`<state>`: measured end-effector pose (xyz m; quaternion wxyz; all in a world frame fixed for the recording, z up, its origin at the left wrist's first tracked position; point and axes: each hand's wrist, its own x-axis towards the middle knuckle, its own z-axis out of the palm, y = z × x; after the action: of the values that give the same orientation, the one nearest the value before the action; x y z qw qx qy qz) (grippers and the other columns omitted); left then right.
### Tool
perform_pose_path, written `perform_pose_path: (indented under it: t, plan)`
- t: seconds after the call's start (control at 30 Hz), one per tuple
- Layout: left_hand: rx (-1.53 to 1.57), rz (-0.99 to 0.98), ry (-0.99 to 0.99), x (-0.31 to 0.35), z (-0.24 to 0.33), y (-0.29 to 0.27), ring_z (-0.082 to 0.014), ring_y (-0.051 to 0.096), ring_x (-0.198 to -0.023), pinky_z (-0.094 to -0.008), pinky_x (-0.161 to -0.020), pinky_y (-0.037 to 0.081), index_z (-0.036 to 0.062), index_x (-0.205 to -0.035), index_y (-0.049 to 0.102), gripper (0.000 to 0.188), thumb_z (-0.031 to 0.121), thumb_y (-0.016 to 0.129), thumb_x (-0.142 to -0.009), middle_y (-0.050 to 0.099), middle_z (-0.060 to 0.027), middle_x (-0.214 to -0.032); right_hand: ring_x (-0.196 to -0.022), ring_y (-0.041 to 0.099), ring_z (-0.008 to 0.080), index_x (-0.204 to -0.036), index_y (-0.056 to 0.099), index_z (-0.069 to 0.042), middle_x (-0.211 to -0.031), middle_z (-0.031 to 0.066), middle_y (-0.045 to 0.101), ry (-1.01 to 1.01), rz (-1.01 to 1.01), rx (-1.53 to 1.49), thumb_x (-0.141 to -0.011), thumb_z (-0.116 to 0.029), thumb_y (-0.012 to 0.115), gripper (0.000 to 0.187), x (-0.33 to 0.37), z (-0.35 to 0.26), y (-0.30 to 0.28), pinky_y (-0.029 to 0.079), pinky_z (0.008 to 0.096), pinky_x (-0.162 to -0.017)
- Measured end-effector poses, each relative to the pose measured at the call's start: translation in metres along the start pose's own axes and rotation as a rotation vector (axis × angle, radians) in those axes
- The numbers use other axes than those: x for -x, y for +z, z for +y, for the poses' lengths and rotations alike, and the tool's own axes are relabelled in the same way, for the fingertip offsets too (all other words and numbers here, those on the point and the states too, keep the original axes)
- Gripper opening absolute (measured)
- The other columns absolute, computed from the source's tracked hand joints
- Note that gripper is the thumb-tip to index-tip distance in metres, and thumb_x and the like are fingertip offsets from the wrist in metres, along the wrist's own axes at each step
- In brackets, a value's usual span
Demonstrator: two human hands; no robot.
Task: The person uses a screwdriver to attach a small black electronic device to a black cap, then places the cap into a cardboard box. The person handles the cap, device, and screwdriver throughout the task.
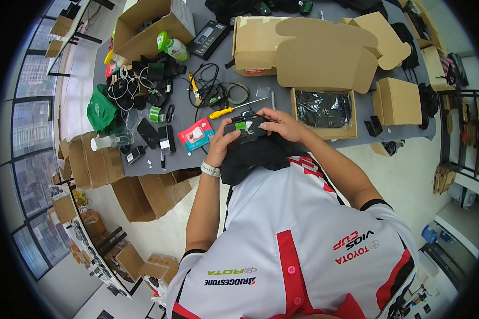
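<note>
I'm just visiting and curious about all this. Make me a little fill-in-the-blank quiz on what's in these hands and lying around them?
1. The left hand and the right hand hold a dark device with a bright ____ patch on it.
2. The pale watch is worn on the same arm as the ____ hand.
3. The long-shafted screwdriver has a ____ handle.
4. The black wrapped package lies in an open box to the person's ____.

Missing words: green; left; yellow; right.
</note>
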<state>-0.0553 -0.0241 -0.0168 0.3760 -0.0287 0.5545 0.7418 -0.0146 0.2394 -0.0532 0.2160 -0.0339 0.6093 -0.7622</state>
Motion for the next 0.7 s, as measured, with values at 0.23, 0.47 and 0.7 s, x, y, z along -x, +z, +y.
perform_pose_path:
  t: [0.23,0.47,0.7]
  plan:
    - [-0.202,-0.062,0.113,0.008,0.0,0.011,-0.0135,0.055,-0.12,-0.0292,-0.105,0.046,0.0063,-0.139,0.05,0.05,0.013,0.073,-0.095,0.058,-0.0049,-0.126,-0.091,0.059,0.0088,-0.129,0.061,-0.004,-0.104,0.0013,0.068,0.04,-0.015,0.073,-0.105,-0.022,0.065,0.03,0.01,-0.015,-0.001,0.052,0.0279,-0.077]
    - [-0.134,-0.076,0.096,0.008,-0.007,0.017,-0.0136,0.054,-0.121,-0.0286,-0.106,0.045,0.0062,-0.139,0.05,0.048,0.011,0.071,-0.096,0.058,-0.0056,-0.129,-0.089,0.058,0.008,-0.127,0.062,-0.003,-0.105,0.0,0.066,0.115,0.003,0.122,-0.105,-0.021,0.067,0.029,0.016,-0.021,-0.003,0.051,0.0264,-0.079]
    - [-0.102,-0.066,0.103,0.006,-0.023,0.012,-0.0128,0.053,-0.122,-0.0274,-0.106,0.045,0.0065,-0.142,0.049,0.05,0.012,0.069,-0.097,0.057,-0.0052,-0.132,-0.087,0.058,0.0073,-0.123,0.064,-0.004,-0.097,-0.0011,0.066,0.095,0.029,0.115,-0.103,-0.027,0.07,0.031,0.019,-0.016,-0.001,0.051,0.0267,-0.075]
